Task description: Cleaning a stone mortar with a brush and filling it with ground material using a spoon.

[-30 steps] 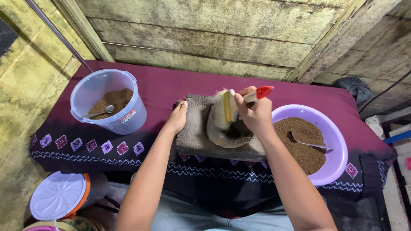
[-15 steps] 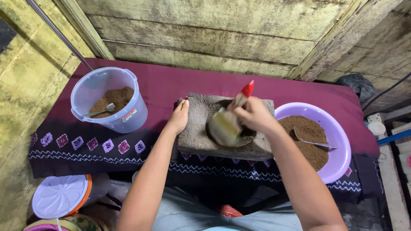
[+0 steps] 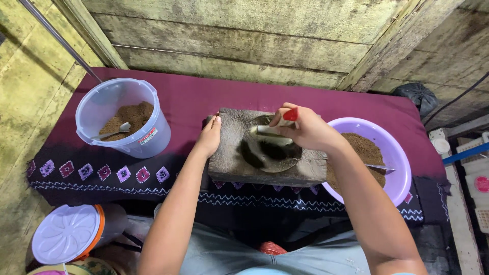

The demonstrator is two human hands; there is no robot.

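Your left hand [image 3: 210,136] lies flat, fingers loosely together, against the left edge of the stone grinding block [image 3: 229,158], bracing it rather than gripping. Your right hand [image 3: 305,131] is closed around a red-handled brush [image 3: 289,115], whose pale bristle end points down into the block's dark round hollow [image 3: 269,152]. The block sits at the near edge of the maroon cloth [image 3: 204,97], centred in front of you. Left of the block stands a clear bucket [image 3: 147,109] holding brown powder and a metal spoon [image 3: 112,133]; right of the block, touching or nearly so, a purple basin [image 3: 395,153] holds more brown powder with another utensil partly buried in it. Below and left of the block, off the cloth, sits a container with a white lid [image 3: 65,233]. For clean sweeping, my judgement: keep the bristles low against the hollow's curve, work from the rim inward in short strokes, and keep the left palm pressed so the block doesn't shift. Watch the basin side, where loose powder could flick over the edge. Whether residue remains in the hollow is too dark to tell.
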